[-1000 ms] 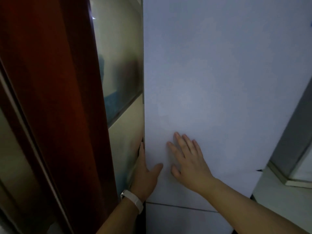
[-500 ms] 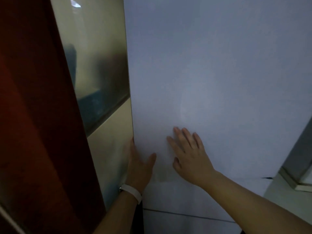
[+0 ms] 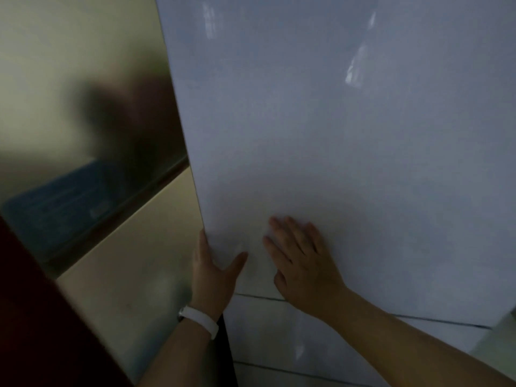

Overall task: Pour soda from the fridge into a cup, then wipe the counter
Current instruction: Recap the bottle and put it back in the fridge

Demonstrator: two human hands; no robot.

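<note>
A tall white fridge door [image 3: 321, 129] fills most of the view. My left hand [image 3: 213, 277], with a white band on its wrist, grips the door's left edge: thumb on the front, fingers hidden behind the edge. My right hand [image 3: 303, 263] lies flat on the door front, fingers spread and pointing up. A seam just below both hands separates this door from a lower white door [image 3: 293, 336]. No soda, cup or cloth is in view.
Left of the fridge stands a wall with a frosted glass pane [image 3: 83, 93] above a cream panel [image 3: 125, 275]. A dark red door or frame [image 3: 33, 317] fills the bottom left corner. A strip of pale floor [image 3: 502, 331] shows at the far right.
The view has swung left and closer, so the red frame has slid mostly out of frame. Both hands stay on the fridge door in the same grip.
</note>
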